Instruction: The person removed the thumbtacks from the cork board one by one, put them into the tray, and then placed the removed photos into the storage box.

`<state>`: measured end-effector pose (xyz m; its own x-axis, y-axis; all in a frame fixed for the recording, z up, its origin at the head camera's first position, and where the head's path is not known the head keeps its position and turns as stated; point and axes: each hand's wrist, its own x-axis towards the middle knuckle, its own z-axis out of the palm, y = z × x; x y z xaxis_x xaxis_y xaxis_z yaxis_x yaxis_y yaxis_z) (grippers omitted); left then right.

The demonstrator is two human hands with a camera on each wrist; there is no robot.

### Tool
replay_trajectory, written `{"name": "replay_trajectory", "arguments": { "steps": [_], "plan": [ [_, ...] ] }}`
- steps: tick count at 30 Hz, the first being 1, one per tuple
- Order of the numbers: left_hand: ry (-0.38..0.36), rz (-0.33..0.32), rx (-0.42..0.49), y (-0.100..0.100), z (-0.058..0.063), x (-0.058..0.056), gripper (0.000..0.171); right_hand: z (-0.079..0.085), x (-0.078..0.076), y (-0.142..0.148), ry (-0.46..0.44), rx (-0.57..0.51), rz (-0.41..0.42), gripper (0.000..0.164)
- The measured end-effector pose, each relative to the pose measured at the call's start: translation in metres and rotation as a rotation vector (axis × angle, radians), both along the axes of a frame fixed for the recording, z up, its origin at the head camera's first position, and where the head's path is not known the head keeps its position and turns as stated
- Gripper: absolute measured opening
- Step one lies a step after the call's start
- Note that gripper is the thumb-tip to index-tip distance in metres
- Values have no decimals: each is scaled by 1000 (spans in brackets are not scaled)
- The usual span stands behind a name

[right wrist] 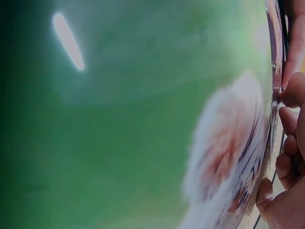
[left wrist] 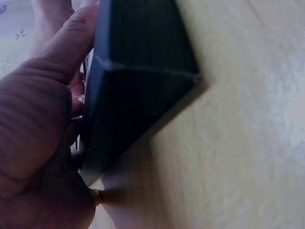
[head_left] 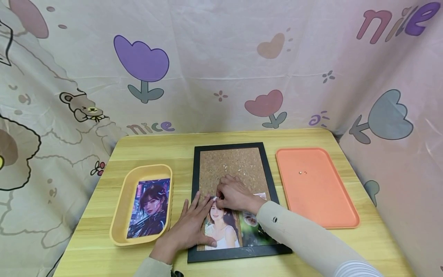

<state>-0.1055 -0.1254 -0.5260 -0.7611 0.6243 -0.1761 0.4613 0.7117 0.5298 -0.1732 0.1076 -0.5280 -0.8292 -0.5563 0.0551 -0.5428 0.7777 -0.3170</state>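
Observation:
A black-framed cork board (head_left: 235, 159) lies on the table. On its lower left is a photo of a person in a white top (head_left: 226, 236). My left hand (head_left: 194, 223) rests on that photo's left side, fingers spread. The thumb reaches over the frame's edge in the left wrist view. My right hand (head_left: 237, 194), fingers curled, pinches a small tack at the photo's top edge; the fingers hide most of it. Below the right forearm is a green photo (right wrist: 133, 114) with a white, furry-looking shape, beside the first photo and partly covered by the sleeve.
At left stands a yellow bin (head_left: 119, 215) with a purple-blue picture (head_left: 150, 207) in it. An orange tray (head_left: 318, 204) at right holds small shiny tacks (head_left: 300, 173). A patterned curtain (head_left: 207, 50) hangs behind the wooden table (head_left: 93, 215).

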Motion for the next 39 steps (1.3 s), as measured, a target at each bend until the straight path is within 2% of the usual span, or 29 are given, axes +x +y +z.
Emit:
{"name": "replay_trajectory", "arguments": {
  "steps": [5,15,31,39],
  "plan": [
    [11,1,2,0,0,0,132,0,0,0,-12,-16,-3,13],
    [0,2,2,-1,-1,1,131,-1,-1,4,-92,-79,5,15],
    [2,4,-4,-1,0,1,130,0,-1,4,-109,-65,8,21],
    [3,-1,-6,0,-1,0,130,2,0,7,-147,-120,4,17]
  ]
}}
